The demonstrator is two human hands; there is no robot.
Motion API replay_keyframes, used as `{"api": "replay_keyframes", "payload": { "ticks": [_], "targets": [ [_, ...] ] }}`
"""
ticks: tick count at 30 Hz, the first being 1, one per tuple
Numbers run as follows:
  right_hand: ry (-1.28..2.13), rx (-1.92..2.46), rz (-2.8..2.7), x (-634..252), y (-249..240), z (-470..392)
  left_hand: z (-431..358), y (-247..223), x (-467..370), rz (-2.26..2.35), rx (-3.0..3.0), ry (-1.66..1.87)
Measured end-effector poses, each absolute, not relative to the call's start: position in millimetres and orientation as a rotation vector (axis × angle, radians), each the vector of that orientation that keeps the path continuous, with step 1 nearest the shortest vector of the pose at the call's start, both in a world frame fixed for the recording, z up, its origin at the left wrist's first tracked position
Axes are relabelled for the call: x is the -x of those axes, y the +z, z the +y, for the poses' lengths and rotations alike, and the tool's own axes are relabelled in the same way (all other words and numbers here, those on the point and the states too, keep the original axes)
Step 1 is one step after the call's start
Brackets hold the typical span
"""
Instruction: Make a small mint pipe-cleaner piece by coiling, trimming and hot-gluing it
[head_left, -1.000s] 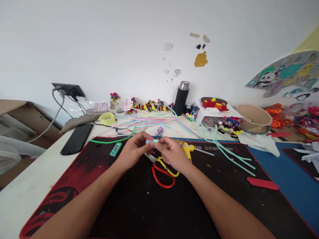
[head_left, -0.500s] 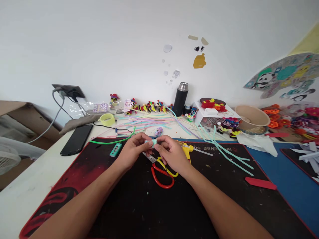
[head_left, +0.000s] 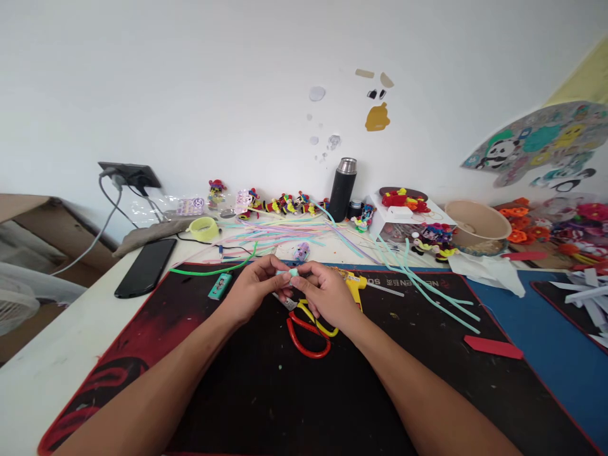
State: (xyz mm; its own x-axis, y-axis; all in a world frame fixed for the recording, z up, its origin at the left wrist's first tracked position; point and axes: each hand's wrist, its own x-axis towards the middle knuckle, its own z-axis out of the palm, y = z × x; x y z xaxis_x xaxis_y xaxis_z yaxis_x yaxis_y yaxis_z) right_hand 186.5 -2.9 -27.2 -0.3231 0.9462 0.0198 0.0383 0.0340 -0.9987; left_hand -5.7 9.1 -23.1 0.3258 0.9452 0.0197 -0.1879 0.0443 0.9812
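Observation:
Between my fingertips is a small mint-green fuzzy piece (head_left: 293, 273), perhaps bent pipe cleaner; most of it is hidden by the fingers. My left hand (head_left: 259, 282) pinches it from the left, and my right hand (head_left: 327, 291) pinches it from the right. Below the hands, scissors (head_left: 308, 339) with one red and one yellow handle lie on the black mat (head_left: 285, 405). A yellow glue gun (head_left: 356, 288) rests behind my right hand, partly covered by it. Just beyond the fingers sits a small purple fuzzy figure (head_left: 301, 252).
Mint pipe cleaners (head_left: 437, 294) and a red strip (head_left: 493, 347) lie to the right. At left are a phone (head_left: 146, 267), a teal lighter-like item (head_left: 220, 286) and a tape roll (head_left: 204, 228). A black thermos (head_left: 342, 190) stands by the wall, near a beige bowl (head_left: 475, 221).
Both hands keep their pinch on the mint-green piece with almost no movement. The view has shifted very slightly; the objects on the table lie as before.

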Motion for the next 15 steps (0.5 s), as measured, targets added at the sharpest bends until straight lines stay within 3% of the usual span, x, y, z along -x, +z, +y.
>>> {"api": "replay_keyframes", "payload": {
  "ticks": [15],
  "targets": [
    [1.481, 0.994, -1.378, -182.5, -26.7, -1.9, 10.5, -25.8, 4.7, 0.802, -1.178, 1.054]
  ]
}}
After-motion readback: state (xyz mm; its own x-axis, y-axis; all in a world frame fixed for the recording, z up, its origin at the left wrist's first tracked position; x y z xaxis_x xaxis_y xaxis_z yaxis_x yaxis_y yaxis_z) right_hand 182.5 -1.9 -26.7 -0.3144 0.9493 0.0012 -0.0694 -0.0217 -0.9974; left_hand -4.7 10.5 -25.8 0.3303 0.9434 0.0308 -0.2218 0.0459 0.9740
